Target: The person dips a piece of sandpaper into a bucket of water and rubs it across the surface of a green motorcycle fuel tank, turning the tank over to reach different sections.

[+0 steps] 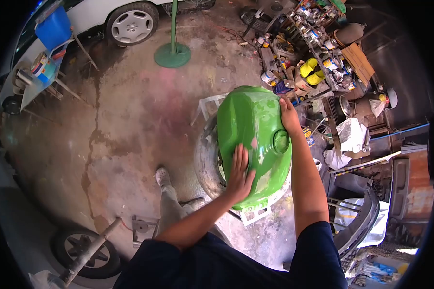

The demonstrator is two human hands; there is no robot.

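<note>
A glossy green tank-like part (241,113) with a round opening on its right side rests on a round, worn ring-shaped support (205,164) over a white frame (255,216). My left hand (239,174) lies on the lower left of the green surface, its fingers stretched out and pointing up. At the upper right edge of the part, my right hand (288,115) rests with its fingers along the rim, above the round opening. Paler, dull patches show on the green surface.
A green stand base (172,55) is on the floor ahead. At upper left stands a small table (31,89) with containers. Shelves of cans and yellow clogs (308,68) line the right. A loose wheel (87,253) lies at lower left, and a car wheel (132,25) shows at top.
</note>
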